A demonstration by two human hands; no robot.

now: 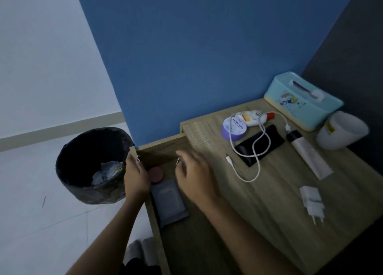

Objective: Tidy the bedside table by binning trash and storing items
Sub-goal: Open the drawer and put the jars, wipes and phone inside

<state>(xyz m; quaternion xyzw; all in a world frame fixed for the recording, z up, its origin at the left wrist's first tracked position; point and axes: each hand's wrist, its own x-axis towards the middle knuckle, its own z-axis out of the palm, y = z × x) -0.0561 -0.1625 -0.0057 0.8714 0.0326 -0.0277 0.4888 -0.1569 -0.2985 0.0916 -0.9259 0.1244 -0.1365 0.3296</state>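
Left hand [135, 174] grips the drawer [163, 149] front — likely keeping it open for storing; right hand [193, 174] hovers, blurred — grasp unclear.

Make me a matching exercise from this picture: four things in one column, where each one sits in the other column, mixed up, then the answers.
Column one
1. trash bin
2. phone
3. wipes pack
4. charger plug

Column two
A. inside the open drawer
B. on the floor, left of the table
C. under a loop of the white cable
D. alone on the tabletop, nearest the camera

Pairs: 1-B, 2-C, 3-A, 4-D
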